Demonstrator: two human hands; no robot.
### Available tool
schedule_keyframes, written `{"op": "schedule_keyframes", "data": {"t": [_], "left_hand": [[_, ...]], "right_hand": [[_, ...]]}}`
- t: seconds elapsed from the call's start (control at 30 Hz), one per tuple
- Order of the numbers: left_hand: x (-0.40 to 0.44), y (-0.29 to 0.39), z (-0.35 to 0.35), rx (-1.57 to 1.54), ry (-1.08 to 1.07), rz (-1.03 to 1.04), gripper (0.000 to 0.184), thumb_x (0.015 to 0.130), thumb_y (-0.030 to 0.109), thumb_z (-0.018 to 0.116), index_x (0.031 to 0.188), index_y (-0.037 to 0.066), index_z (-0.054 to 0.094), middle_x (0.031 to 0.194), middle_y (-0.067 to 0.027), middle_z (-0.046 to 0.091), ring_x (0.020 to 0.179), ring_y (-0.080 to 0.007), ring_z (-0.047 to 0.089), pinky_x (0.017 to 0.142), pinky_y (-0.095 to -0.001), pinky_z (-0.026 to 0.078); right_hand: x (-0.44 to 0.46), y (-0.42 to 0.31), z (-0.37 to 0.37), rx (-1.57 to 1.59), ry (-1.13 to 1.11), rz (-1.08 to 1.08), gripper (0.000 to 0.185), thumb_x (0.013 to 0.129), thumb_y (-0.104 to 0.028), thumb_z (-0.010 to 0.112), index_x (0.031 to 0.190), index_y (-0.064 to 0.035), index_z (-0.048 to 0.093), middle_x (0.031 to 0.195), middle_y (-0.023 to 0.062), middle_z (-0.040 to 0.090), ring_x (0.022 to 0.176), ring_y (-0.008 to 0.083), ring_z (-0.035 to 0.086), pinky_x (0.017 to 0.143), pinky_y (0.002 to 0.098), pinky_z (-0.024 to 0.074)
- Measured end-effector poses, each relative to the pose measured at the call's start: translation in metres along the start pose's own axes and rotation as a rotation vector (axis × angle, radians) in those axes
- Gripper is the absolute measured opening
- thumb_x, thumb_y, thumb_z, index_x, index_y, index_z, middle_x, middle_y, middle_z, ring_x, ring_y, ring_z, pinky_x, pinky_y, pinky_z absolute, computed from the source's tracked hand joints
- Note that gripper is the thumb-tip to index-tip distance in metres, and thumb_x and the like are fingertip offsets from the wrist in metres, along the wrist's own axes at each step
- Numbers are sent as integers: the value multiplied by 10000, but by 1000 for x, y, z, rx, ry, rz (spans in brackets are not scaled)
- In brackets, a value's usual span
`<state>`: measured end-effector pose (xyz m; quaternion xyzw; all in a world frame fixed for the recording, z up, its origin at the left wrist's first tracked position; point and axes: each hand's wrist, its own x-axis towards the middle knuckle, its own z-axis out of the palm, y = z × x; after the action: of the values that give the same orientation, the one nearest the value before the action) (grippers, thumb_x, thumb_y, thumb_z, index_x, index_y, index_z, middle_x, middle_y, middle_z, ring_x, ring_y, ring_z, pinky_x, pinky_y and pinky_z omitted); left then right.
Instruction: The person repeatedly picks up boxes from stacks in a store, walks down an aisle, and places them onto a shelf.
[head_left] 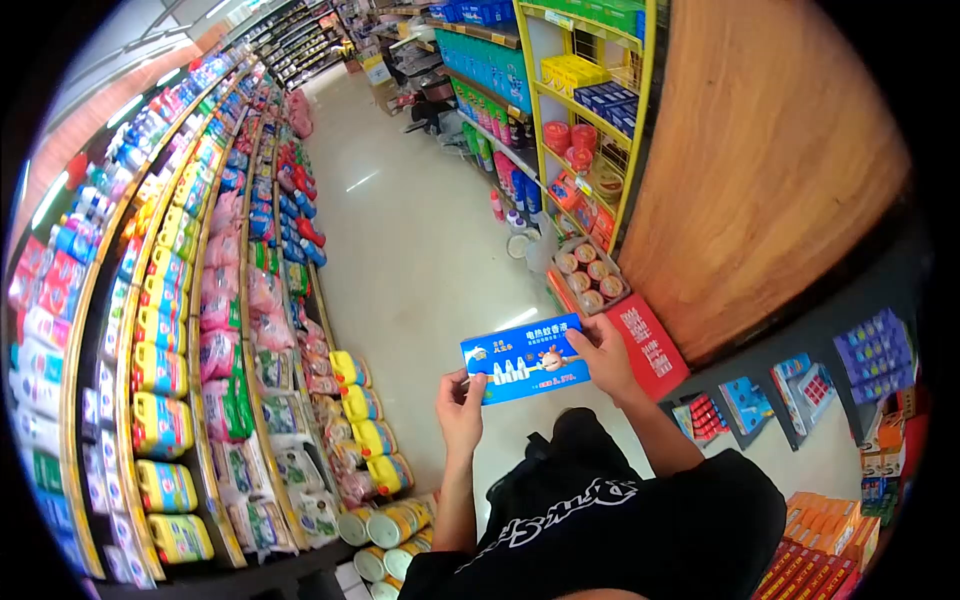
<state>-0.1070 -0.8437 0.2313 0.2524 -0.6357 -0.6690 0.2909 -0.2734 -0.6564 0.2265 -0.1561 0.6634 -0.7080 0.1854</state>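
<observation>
A flat blue box of electric mosquito repellent liquid (522,372) is held up in front of my chest, its printed face with white bottles and a cartoon figure turned toward me. My left hand (462,412) grips its left edge, thumb on the front. At the opposite end, my right hand (604,360) pinches the right edge, also with the thumb in front. The fingers behind the box are mostly hidden. Beyond my right hand lies a red printed box (648,348), near a carton of round tubs (590,275).
Long shelves at left carry yellow bottles (162,370) and pink packs. A yellow rack (632,150) stands ahead beside a wooden panel (770,150). The tiled aisle floor (385,250) runs between. Cans (398,522) sit low at left; orange boxes (825,525) at lower right.
</observation>
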Motion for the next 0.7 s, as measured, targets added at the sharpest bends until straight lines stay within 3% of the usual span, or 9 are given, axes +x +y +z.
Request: {"op": "schedule_keyframes", "data": {"t": [0.1,0.23,0.37,0.4,0.5,0.53,0.63,0.7], "left_hand": [[68,-19,-3,22,-44,2,283,956,190,694,1110,-4,556,968,-88,681,828,-98,624,692,-236,501],[167,-49,0,116,-27,-36,267,979,184,653,1091,-19,521,934,-73,635,801,-103,599,693,-253,493],[269,-63,12,91,37,-59,292,990,191,626,1108,-30,476,967,-88,606,816,-89,568,699,-252,477],[295,-60,11,187,14,-141,343,978,184,644,1142,-35,437,1026,-118,600,887,-115,583,752,-267,485],[367,-58,17,150,-4,-50,387,964,170,664,1167,-41,411,1077,-145,592,949,-150,587,805,-287,486],[389,-58,16,171,-12,-82,429,953,159,679,1194,-47,390,1121,-164,580,1003,-176,581,867,-306,484],[456,-64,15,126,9,-78,445,953,166,681,1210,-51,389,1136,-169,575,1009,-183,586,895,-317,486],[502,-64,15,122,13,-95,464,952,162,682,1237,-54,386,1161,-166,568,1044,-187,581,920,-326,483]], "right_hand": [[64,21,19,35,24,-43,321,932,-180,703,1138,31,577,1008,96,670,867,119,617,720,271,495],[161,51,45,-19,14,-66,302,913,-165,721,1111,24,593,997,85,668,856,101,609,702,259,480],[267,34,76,-190,-3,-84,355,912,-200,721,1150,36,606,1036,132,699,923,148,647,722,275,486],[298,30,87,-228,3,-106,394,912,-251,715,1170,28,610,1045,172,708,920,211,681,738,316,506],[375,-10,112,-421,-12,-130,419,908,-305,706,1161,16,615,1026,195,707,895,269,698,740,365,522],[401,-14,120,-425,-20,-169,444,905,-360,689,1158,-1,619,993,203,707,867,342,697,740,401,528],[471,-36,145,-498,-112,-109,449,904,-377,685,1146,-5,619,962,212,708,854,369,694,759,416,532],[514,-32,161,-492,-86,-189,447,897,-387,687,1128,-10,617,953,213,709,860,392,688,769,431,532]]}}
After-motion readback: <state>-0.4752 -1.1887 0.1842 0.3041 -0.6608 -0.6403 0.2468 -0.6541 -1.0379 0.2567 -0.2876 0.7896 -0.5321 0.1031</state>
